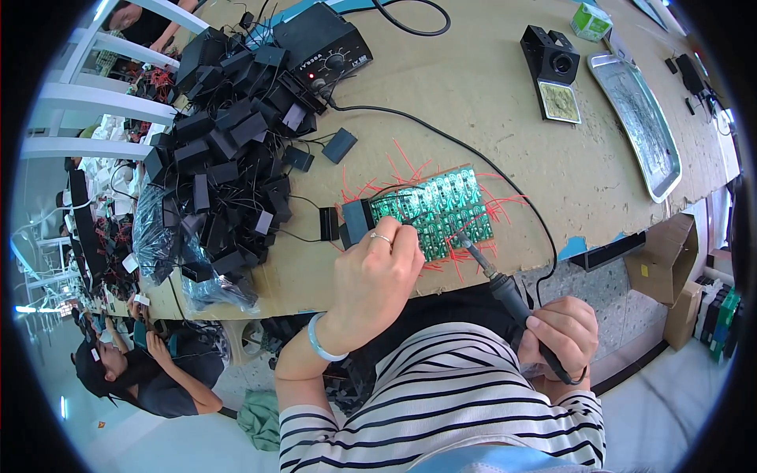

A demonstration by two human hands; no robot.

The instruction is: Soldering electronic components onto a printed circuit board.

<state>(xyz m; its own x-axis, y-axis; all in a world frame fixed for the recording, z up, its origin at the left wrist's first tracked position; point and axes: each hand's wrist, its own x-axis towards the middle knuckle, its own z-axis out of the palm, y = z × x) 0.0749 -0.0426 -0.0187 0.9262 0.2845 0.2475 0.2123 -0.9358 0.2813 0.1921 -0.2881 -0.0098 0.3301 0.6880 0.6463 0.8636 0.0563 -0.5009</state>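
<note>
Seen from my remote post, my right hand (564, 339) is wrapped around the handle of a soldering iron (512, 298) whose tip points at the lower edge of a green circuit panel (453, 201); whether the two touch, I cannot tell. My left hand (378, 272) keeps its fingers narrow at the panel's left end, beside a dark block (357, 217), and hides whatever it may pinch. The panel lies on the brown tabletop (378, 130), red wires (505, 206) fanning from its edges. To the left, a crumpled clear plastic bag (217, 292) lies against a heap of black cases (229, 150); I cannot tell how many sit inside it. At right, below the tabletop, is a cardboard box (666, 260), its contents unclear to me. Farther off, a shallow metal tray (635, 118) shows a grey-streaked bottom, and a black iron stand (552, 59) bears a yellowish sponge (560, 102) in its square dish (563, 121). Beyond are a black soldering station (323, 43), red lamp lit, and a green-and-white carton (590, 22).
</note>
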